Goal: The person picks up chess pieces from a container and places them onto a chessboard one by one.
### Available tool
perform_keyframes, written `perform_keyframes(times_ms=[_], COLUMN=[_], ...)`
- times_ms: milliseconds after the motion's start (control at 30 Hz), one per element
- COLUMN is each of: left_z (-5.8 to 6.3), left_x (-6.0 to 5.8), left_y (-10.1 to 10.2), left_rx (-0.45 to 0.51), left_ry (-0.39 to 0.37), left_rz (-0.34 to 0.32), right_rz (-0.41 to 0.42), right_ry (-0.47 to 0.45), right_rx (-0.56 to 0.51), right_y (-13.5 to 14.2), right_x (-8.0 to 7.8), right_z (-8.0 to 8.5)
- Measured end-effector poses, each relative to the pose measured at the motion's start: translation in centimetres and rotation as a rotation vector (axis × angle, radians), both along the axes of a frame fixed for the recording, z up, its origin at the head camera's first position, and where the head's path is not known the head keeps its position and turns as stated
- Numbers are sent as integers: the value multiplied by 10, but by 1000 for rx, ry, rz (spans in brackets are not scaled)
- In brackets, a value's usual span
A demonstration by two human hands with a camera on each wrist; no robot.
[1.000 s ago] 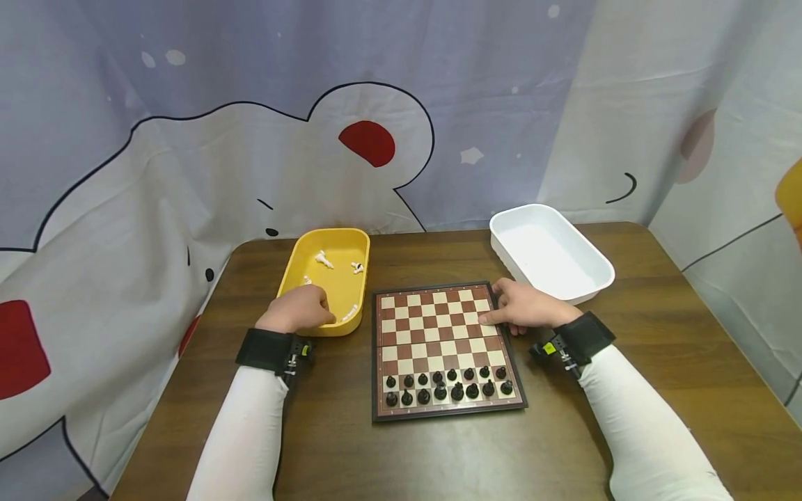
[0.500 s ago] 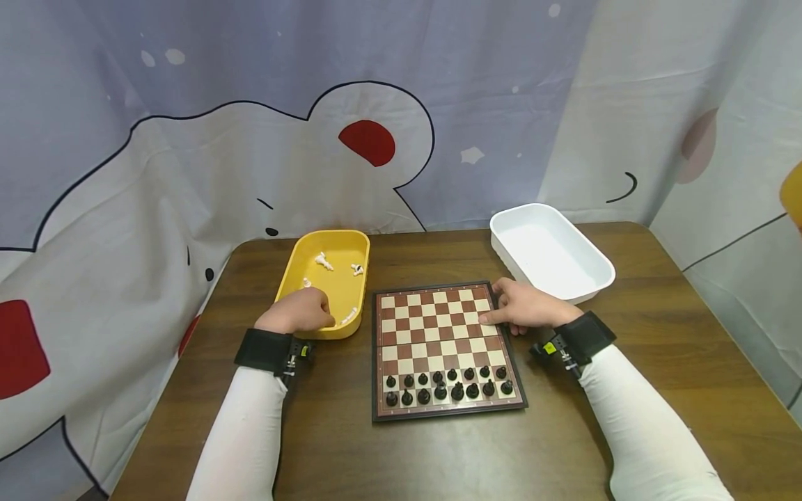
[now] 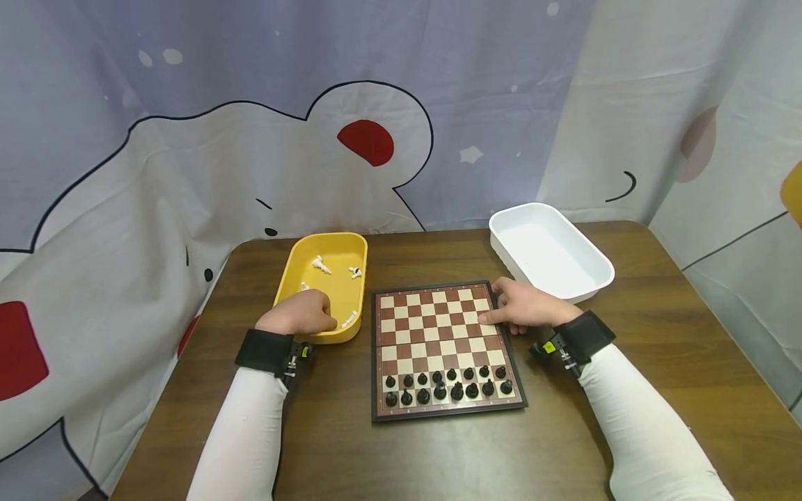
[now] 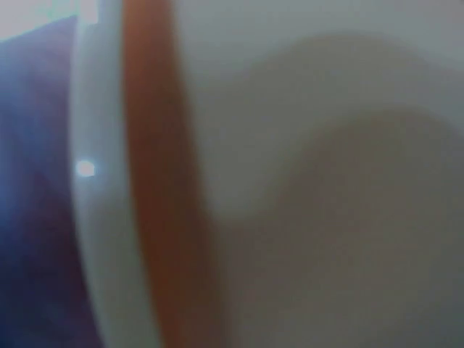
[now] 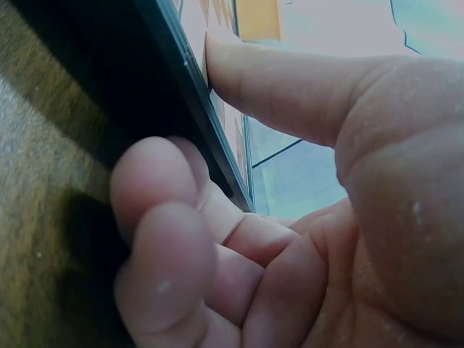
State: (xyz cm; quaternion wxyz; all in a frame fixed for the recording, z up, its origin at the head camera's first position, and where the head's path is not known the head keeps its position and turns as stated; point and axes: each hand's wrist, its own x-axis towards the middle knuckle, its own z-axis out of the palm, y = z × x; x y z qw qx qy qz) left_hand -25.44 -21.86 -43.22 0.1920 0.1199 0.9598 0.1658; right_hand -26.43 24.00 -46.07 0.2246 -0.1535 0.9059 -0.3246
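My left hand (image 3: pixel 299 312) reaches over the near left rim of the yellow tray (image 3: pixel 362 292), knuckles bent and fingertips hidden inside. White chess pieces (image 3: pixel 321 264) lie scattered in that tray; whether the hand pinches one cannot be seen. In the left wrist view there is only a blurred tray wall (image 4: pixel 167 181). My right hand (image 3: pixel 523 305) holds the right edge of the chessboard (image 3: pixel 432 320): its thumb (image 5: pixel 268 83) presses on the top, and the other fingers bend at the side. Black chess pieces (image 3: pixel 457 392) stand in two rows along the board's near side.
A white tray (image 3: pixel 548 250) stands at the back right, just behind my right hand. Everything sits on a brown wooden table (image 3: pixel 451 459). A printed curtain (image 3: pixel 250 174) hangs behind the table's back edge.
The yellow tray has slid slightly towards me and a little left, with its white pieces. My left hand has barely shifted. The right hand and the chessboard stay in place.
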Motion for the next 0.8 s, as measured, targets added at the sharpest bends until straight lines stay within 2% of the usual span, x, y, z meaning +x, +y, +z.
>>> perform_keyframes(times_ms=[433, 800], left_z=[-2, -1], left_x=[-3, -4], left_y=[-1, 3], left_rx=[74, 61], left_ry=[96, 192], left_rz=[-43, -3], right_rz=[-4, -6], right_ry=[-14, -8], right_rx=[-8, -4], right_y=[0, 1], right_x=[0, -1], right_z=[1, -1])
